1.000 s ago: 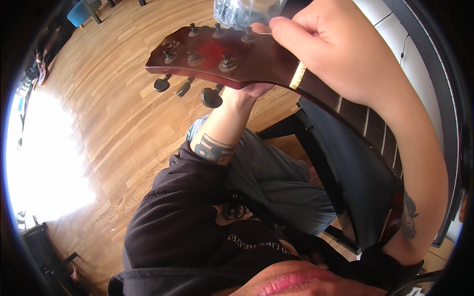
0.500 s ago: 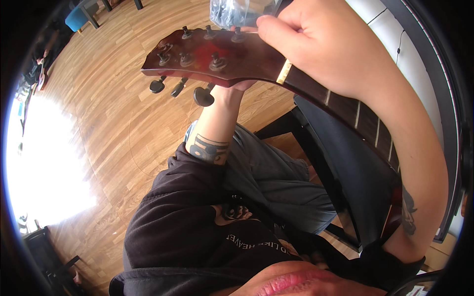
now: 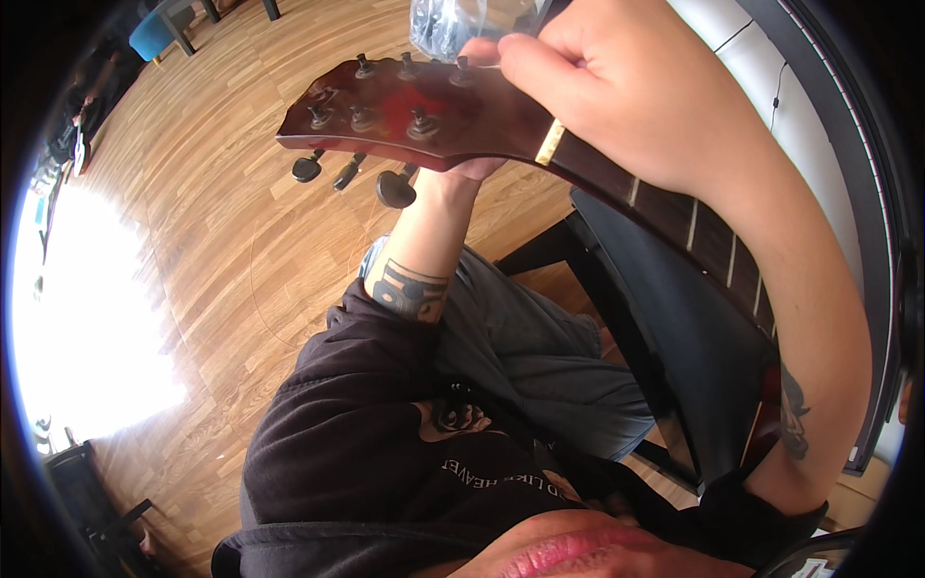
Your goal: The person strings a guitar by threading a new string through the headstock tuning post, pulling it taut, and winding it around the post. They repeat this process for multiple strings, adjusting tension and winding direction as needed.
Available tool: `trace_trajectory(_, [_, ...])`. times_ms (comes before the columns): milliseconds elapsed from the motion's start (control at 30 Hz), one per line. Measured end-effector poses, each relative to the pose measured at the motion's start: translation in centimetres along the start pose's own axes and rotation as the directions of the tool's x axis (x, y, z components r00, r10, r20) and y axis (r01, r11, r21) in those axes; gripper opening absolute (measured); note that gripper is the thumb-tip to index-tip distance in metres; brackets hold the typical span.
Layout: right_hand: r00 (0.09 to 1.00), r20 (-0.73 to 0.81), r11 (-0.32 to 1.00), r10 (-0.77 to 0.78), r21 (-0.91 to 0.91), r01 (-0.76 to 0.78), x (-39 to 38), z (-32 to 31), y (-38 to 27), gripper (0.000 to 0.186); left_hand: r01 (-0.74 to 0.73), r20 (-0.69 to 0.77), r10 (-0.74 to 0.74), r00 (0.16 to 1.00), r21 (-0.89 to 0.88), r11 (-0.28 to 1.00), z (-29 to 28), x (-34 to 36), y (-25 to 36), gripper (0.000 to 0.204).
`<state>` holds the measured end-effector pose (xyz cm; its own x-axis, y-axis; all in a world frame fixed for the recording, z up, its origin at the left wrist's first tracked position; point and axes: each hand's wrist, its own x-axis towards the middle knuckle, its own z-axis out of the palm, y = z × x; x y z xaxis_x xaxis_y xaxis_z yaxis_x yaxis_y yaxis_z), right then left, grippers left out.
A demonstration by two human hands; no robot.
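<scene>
A guitar's dark red headstock point(image 3: 405, 101) spans the upper middle of the view, with bare metal posts on its face and dark tuning pegs point(image 3: 395, 189) along its near edge. No strings show on the fretboard point(image 3: 679, 212). My left hand point(image 3: 475, 170) reaches beneath the headstock and supports it near the neck; most of its fingers are hidden behind the wood. Above the nut point(image 3: 550, 143), my right hand point(image 3: 588, 72) is closed, thumb against curled fingers, beside the far post. Whatever it pinches is hidden. A fingertip shows just past the headstock's far edge; I cannot tell whose.
Beyond the headstock lies a clear plastic bag point(image 3: 448, 24). A black padded seat or case point(image 3: 646, 279) is under the neck. A keyboard point(image 3: 858, 144) curves along the right side. Wooden floor point(image 3: 222, 164) stretches left, with a blue stool point(image 3: 152, 37) far off.
My right hand has shifted slightly left, and the fingertip past the headstock's far edge has risen into fuller view. The headstock has hardly moved.
</scene>
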<state>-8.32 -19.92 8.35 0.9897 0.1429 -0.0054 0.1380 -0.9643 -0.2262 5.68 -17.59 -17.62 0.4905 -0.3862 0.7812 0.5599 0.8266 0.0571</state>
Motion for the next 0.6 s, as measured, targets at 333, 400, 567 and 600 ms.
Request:
trace_trajectory(333, [0.994, -0.054, 0.995, -0.098, 0.021, 0.099, -1.0, 0.0, -0.1, 0.045, 0.069, -0.144, -0.068, 0.987, 0.002, 0.998, 0.9, -0.5, 0.0, 0.043])
trace_trajectory(400, [0.999, 0.024, 0.999, -0.037, 0.027, 0.036, -0.3, -0.6, -0.5, 0.045, 0.070, -0.146, -0.071, 0.987, -0.009, 0.998, 1.0, -0.5, -0.1, 0.044])
trace_trajectory(567, [0.998, 0.004, 0.998, -0.065, 0.027, 0.065, 0.1, 0.3, 0.8, 0.045, 0.071, -0.152, -0.075, 0.986, -0.029, 0.997, 1.4, -0.5, -0.1, 0.045])
trace_trajectory(600, [0.996, -0.013, 0.996, -0.085, 0.019, 0.085, 0.0, 0.3, 0.8, 0.045, 0.070, -0.153, -0.075, 0.985, -0.032, 0.997, 1.4, -0.4, -0.1, 0.045])
